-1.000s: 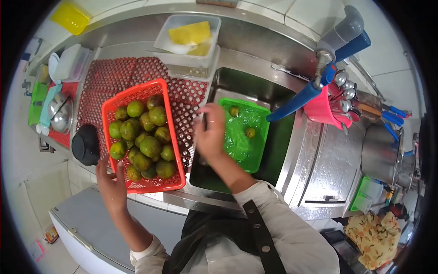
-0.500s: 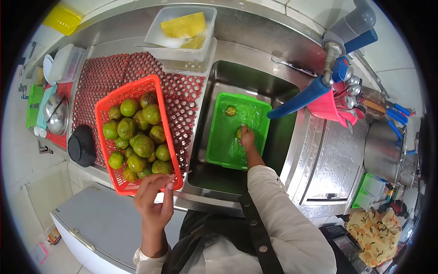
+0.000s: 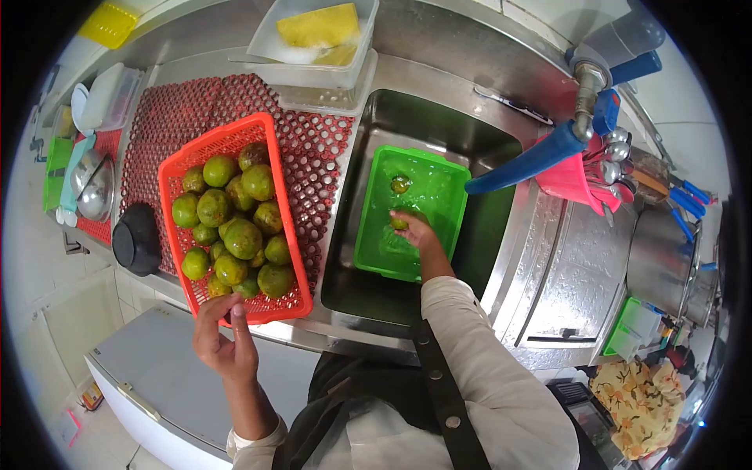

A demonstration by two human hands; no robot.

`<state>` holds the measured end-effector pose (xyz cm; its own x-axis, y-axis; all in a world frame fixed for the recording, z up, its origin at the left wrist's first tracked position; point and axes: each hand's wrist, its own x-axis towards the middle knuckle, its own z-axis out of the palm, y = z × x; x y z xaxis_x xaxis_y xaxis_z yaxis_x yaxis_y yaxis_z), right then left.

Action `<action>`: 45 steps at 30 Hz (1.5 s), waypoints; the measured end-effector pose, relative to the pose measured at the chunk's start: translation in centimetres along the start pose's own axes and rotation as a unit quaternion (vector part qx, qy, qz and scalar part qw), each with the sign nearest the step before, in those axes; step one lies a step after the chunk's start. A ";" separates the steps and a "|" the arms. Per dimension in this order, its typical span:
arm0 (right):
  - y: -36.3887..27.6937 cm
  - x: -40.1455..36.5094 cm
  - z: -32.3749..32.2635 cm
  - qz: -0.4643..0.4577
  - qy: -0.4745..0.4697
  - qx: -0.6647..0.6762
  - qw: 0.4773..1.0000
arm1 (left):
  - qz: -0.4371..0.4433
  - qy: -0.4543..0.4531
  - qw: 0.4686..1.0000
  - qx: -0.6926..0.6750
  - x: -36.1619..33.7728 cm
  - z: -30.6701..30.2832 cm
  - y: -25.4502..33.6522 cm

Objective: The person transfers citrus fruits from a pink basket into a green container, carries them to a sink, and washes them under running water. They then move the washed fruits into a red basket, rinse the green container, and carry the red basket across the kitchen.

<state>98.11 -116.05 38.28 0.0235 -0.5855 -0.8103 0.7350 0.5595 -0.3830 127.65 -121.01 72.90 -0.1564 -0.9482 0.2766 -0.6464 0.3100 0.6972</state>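
Note:
Several green oranges [image 3: 240, 239] fill a red slotted basket [image 3: 291, 235] on the counter to the left. My left hand [image 3: 225, 341] is at the basket's near rim, its fingers loosely bent and the thumb apart, with nothing visible between them. In the sink stands a green tub [image 3: 364, 235] of water. My right hand [image 3: 415, 229] reaches into it, fingers around a green orange [image 3: 399, 222] that is partly covered by them. Farther back in the tub, a second orange [image 3: 400, 184] lies in the water.
A blue-sleeved tap [image 3: 525, 163] reaches over the tub inside the steel sink [image 3: 392, 117]. Behind the basket stands a clear container [image 3: 313, 74] with a yellow sponge [image 3: 319, 27] and suds. A black bowl [image 3: 137, 241] sits left; a pink utensil holder [image 3: 562, 176] stands right.
My left hand has shifted left along the basket's near rim. My right hand has turned in the tub, with the orange in its fingers. The whole view has shifted slightly.

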 end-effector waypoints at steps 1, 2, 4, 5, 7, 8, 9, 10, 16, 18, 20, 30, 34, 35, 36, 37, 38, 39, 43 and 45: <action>0.1 0.2 -0.3 -0.095 0.121 -0.161 0.975 | -0.020 0.014 1.000 -0.007 -0.2 -0.2 -0.3; 0.3 0.5 -0.6 -0.185 0.235 -0.314 0.901 | -0.040 0.028 0.999 -0.014 -0.4 -0.4 -0.6; 1.0 0.5 -1.0 -0.333 0.303 -0.414 0.791 | -0.035 0.046 0.998 -0.007 -0.8 -0.8 -1.5; 1.5 0.9 -1.7 -0.468 0.357 -0.491 0.642 | -0.028 0.063 0.998 -0.001 -0.9 -1.0 -2.0; 2.4 2.8 -4.0 -0.442 0.328 -0.448 0.705 | -0.044 0.088 0.995 0.004 -1.1 -1.2 -3.0; 2.7 3.7 -4.8 -0.411 0.297 -0.401 0.763 | -0.059 0.110 0.992 0.010 -1.2 -1.4 -3.6; 1.9 3.0 -4.1 -0.340 0.286 -0.297 0.845 | -0.067 0.116 0.991 0.026 -1.4 -1.6 -4.4; 1.2 2.2 -3.6 -0.257 0.266 -0.191 0.909 | -0.070 0.124 0.989 0.028 -1.6 -1.7 -5.2; 0.4 2.4 -5.9 -0.042 0.267 -0.261 0.927 | -0.104 0.135 0.984 0.060 -2.0 -1.7 -6.2; 0.4 1.6 -4.7 -0.001 0.274 -0.207 0.939 | -0.085 0.150 0.981 0.086 -1.9 -1.9 -6.5; -0.9 0.8 -3.3 0.037 0.286 -0.153 0.945 | -0.095 0.161 0.979 0.082 -2.0 -2.4 -6.9; -11.4 -14.3 26.7 -0.507 -0.054 -0.238 0.826 | -0.079 0.158 0.984 0.023 -2.1 -0.6 -4.6; -11.1 -13.1 33.9 -0.656 -0.088 -0.395 0.638 | -0.062 0.121 0.991 0.017 -2.0 0.4 -3.0; -11.4 -13.0 33.4 -0.658 -0.083 -0.392 0.637 | -0.051 0.122 0.991 0.022 -1.8 0.4 -2.7; -11.9 -12.9 32.4 -0.663 -0.055 -0.396 0.633 | -0.041 0.124 0.991 0.028 -1.6 0.2 -2.6; -12.2 -12.7 31.3 -0.667 -0.028 -0.400 0.628 | -0.038 0.123 0.991 0.029 -1.5 0.0 -2.7; -11.9 -12.2 29.4 -0.618 -0.020 -0.319 0.719 | -0.041 0.126 0.991 0.028 -1.6 -0.2 -2.8; -11.5 -11.5 26.7 -0.556 -0.009 -0.233 0.798 | -0.045 0.125 0.991 0.026 -1.7 -0.4 -3.0; -9.4 -5.3 11.4 -0.355 0.271 -0.361 0.819 | -0.073 0.152 0.985 -0.018 -2.2 -0.3 -3.7; -5.6 -1.5 4.2 -0.244 0.342 -0.449 0.788 | -0.063 0.151 0.986 -0.036 -2.5 0.3 -3.4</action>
<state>96.84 -120.72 43.54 -0.7111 -0.5780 -0.4004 -0.2403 0.7349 -0.6342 130.06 -119.73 69.63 0.1580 -0.9192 0.3608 -0.5901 0.2051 0.7809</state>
